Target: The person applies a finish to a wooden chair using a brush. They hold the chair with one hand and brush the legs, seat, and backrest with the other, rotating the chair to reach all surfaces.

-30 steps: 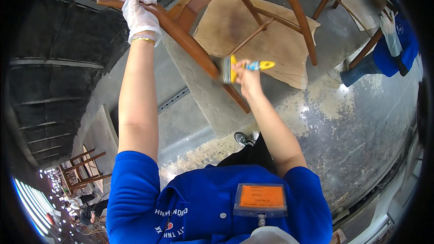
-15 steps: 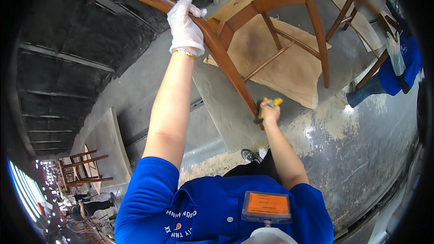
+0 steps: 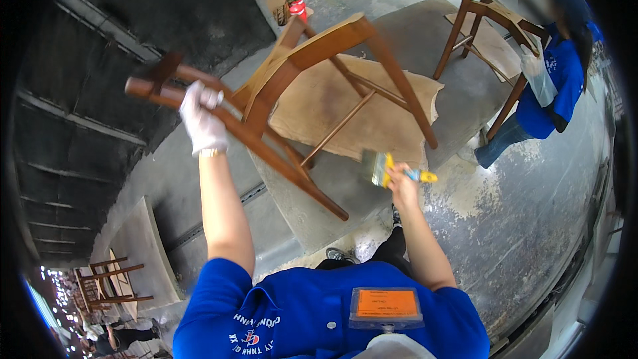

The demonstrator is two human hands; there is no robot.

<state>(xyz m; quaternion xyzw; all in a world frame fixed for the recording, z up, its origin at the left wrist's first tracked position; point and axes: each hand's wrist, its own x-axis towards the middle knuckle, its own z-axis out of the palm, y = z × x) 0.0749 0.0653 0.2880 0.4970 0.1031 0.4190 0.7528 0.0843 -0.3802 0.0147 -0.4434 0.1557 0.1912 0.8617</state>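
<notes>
A brown wooden chair frame (image 3: 319, 48) is tipped over a brown sheet (image 3: 312, 103) on a low grey platform (image 3: 409, 33). My left hand (image 3: 203, 123), in a white glove, is wrapped round a long post of the chair, near its upper left end. My bare right hand (image 3: 403, 185) grips a flat paintbrush (image 3: 381, 169) with a yellow handle. Its dark bristles point left, apart from the chair, between two of its legs. The chair's far left end is smeared by motion.
At the right a co-worker (image 3: 555, 86) in blue holds another wooden chair (image 3: 502, 16). Red containers (image 3: 298, 10) stand at the back. A dark panelled wall (image 3: 193, 6) rises at the left. Farther off at lower left are another chair (image 3: 109, 282) and a person (image 3: 126, 338).
The chair has swung left and turned, with my left hand still on its post. My right hand has drawn the brush away from the leg's end, and its bristles now show.
</notes>
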